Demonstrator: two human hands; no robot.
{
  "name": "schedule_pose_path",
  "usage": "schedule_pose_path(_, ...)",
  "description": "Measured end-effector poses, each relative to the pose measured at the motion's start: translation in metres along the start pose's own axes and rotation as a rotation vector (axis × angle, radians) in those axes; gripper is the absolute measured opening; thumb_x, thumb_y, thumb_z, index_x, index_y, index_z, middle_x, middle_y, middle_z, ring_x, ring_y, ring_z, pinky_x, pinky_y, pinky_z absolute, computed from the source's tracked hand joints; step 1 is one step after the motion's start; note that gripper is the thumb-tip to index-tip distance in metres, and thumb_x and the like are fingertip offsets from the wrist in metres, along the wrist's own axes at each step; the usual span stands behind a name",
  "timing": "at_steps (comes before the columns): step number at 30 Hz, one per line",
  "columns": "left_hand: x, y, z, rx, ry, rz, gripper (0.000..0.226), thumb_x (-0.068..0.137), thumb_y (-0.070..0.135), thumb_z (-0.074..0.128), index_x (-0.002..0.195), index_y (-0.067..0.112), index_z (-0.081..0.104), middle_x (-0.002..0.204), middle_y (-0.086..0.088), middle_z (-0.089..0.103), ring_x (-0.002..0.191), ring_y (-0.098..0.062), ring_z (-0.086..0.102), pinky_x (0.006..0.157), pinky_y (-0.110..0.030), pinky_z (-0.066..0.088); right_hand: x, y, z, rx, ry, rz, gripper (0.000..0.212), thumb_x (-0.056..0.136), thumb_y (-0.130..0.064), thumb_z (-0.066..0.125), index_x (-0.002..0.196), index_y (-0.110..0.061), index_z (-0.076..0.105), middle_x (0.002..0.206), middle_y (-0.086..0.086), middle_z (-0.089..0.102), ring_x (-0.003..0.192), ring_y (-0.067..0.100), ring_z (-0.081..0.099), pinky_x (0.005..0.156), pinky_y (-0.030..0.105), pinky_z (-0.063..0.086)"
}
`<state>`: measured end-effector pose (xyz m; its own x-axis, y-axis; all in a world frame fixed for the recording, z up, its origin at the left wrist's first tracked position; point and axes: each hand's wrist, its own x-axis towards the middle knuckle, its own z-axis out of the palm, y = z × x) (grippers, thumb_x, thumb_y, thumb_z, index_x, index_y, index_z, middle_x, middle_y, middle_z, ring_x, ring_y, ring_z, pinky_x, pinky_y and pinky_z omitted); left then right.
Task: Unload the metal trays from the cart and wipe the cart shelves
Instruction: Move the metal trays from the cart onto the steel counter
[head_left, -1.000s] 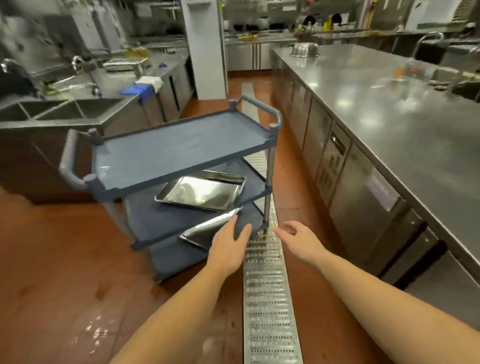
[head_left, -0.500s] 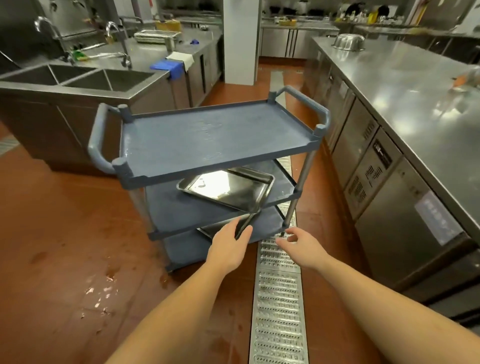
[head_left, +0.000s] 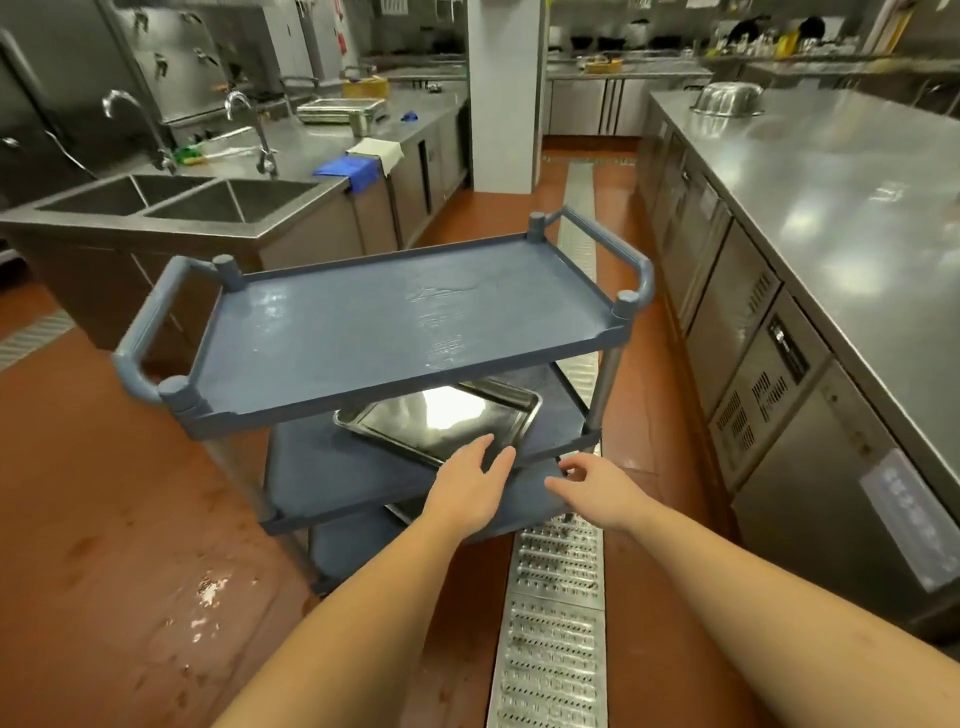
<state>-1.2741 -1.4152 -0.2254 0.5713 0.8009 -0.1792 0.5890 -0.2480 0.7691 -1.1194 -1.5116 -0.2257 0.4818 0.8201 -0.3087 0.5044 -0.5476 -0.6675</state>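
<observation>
A blue three-shelf cart (head_left: 405, 332) stands in the aisle with its top shelf bare and wet-looking. A shiny metal tray (head_left: 436, 421) lies on the middle shelf near its front right corner. A second tray (head_left: 402, 514) on the bottom shelf shows only as a sliver under the middle shelf. My left hand (head_left: 470, 486) reaches over the middle shelf's front edge, fingers straight, tips at the tray's near rim. My right hand (head_left: 597, 488) hovers beside the shelf's right corner, fingers loosely curled, holding nothing.
A long steel counter (head_left: 831, 218) with an upturned metal bowl (head_left: 727, 98) runs along the right. A double sink (head_left: 171, 197) and blue cloth (head_left: 348, 171) are at the left. A floor drain grate (head_left: 556, 623) runs underfoot on wet red floor.
The view has risen and closed in on the cart. Both hands have lifted from the bottom shelf level to the middle shelf's front edge, the left now at the upper tray.
</observation>
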Motion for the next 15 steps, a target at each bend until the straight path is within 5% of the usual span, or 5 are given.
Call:
schedule_pose_path(4,0.017,0.016,0.02,0.053,-0.03,-0.01,0.06,0.095,0.054,0.04,0.148,0.027,0.032,0.151,0.003,0.037,0.132,-0.018,0.041,0.109,-0.035,0.034,0.023,0.018,-0.027,-0.031,-0.01,0.004,0.051,0.09,-0.041,0.058,0.133,-0.014,0.051,0.13,0.003,0.055,0.11,0.02,0.057,0.093,0.032,0.047)
schedule_pose_path(10,0.044,0.016,0.016,0.08,-0.04,-0.056,0.058,0.097,0.051,0.041,0.148,0.025,0.031,0.15,0.003,0.037,0.131,-0.018,0.042,0.108,-0.034,0.035,0.058,0.028,-0.032,-0.081,-0.099,0.024,0.05,0.089,-0.042,0.057,0.13,-0.015,0.052,0.127,0.005,0.057,0.101,0.02,0.059,0.083,0.029,0.047)
schedule_pose_path(15,0.084,0.003,0.0,0.155,-0.054,-0.061,0.057,0.097,0.048,0.043,0.148,0.024,0.033,0.15,0.002,0.039,0.132,-0.018,0.042,0.107,-0.034,0.035,0.101,0.016,-0.023,-0.132,-0.151,0.018,0.052,0.09,-0.041,0.057,0.134,-0.014,0.05,0.134,0.004,0.054,0.113,0.02,0.055,0.093,0.029,0.045)
